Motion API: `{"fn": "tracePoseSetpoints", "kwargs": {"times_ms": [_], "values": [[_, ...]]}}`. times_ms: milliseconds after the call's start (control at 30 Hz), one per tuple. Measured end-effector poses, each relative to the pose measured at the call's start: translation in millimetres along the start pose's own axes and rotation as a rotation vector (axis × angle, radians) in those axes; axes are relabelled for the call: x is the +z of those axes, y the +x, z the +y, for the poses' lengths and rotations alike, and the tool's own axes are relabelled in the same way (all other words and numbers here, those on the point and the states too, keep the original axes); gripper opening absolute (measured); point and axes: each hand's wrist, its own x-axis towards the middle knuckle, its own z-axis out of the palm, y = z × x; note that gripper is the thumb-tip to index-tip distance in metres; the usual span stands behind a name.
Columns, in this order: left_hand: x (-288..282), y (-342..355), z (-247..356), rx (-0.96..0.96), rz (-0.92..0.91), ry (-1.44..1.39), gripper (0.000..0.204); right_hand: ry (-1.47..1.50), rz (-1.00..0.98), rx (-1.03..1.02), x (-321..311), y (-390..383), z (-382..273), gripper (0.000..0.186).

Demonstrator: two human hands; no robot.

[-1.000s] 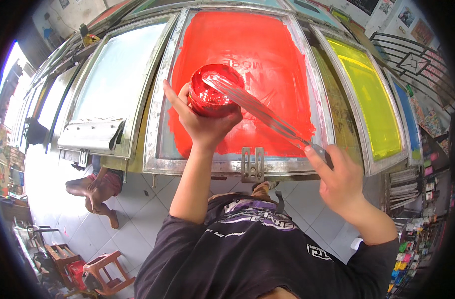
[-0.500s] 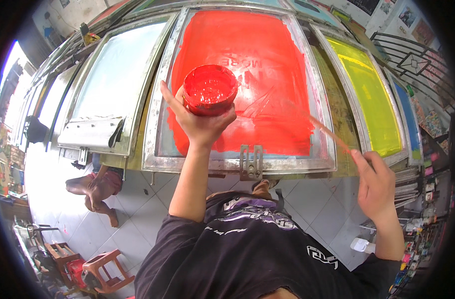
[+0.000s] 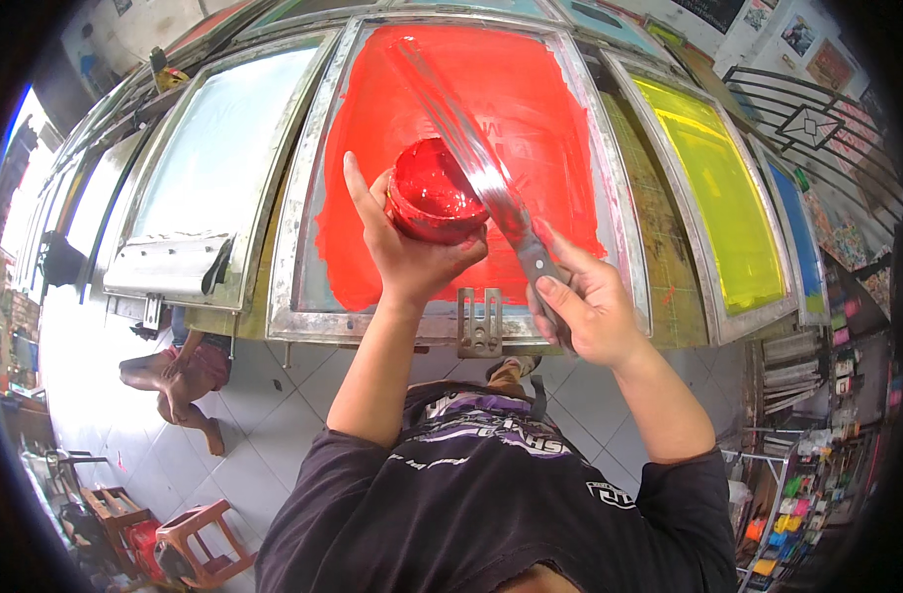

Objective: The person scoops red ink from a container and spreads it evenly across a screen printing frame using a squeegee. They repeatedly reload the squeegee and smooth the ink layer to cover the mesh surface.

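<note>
My left hand [image 3: 412,265] holds up a round tub of glossy red ink [image 3: 430,183], with fingers curved around its side and the opening toward me. In my right hand [image 3: 595,314] is a long ink spatula [image 3: 486,173], its dark riveted handle gripped and its metal blade smeared with red. The blade slants up and to the left, crossing the tub's right rim; I cannot tell if they touch. Beneath both hands lies a metal-framed printing screen [image 3: 392,328], its mesh largely coated in red ink [image 3: 550,119], with a slotted metal bracket [image 3: 479,321] at its near edge.
A pale screen [image 3: 229,128] with a metal clamp bar [image 3: 165,267] lies to the left, a yellow screen [image 3: 713,188] to the right. A seated person's legs [image 3: 180,381] show at the lower left, above a reddish stool [image 3: 205,544]. Shelves of small items [image 3: 792,504] stand at right.
My right hand has swung in from the far right, bringing the spatula across the tub. The tub has shifted slightly right and down.
</note>
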Motion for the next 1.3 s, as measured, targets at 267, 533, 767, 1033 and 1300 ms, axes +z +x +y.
{"fn": "tracePoseSetpoints", "kwargs": {"times_ms": [267, 533, 767, 1033, 1300], "values": [[-17.8, 3.8, -11.6, 0.156, 0.037, 0.160, 0.129, -0.123, -0.074, 0.223, -10.3, -19.6, -19.4, 0.053], [-26.5, 15.5, -27.0, 0.089, 0.124, 0.174, 0.130, -0.175, -0.084, 0.253, -16.3, -49.3, -15.6, 0.054], [-40.7, 21.0, -26.9, 0.019, 0.163, 0.138, 0.134, -0.195, -0.074, 0.309, -25.2, -79.2, -32.9, 0.054], [-49.2, 23.1, -16.8, -0.366, 0.123, -0.119, 0.126, -0.231, 0.085, 0.083, -31.5, -84.5, -31.4, 0.052], [-35.0, 7.5, 8.7, -0.481, -0.118, -0.347, 0.120, -0.805, 0.142, -0.407, 7.8, -12.1, -0.2, 0.058]]}}
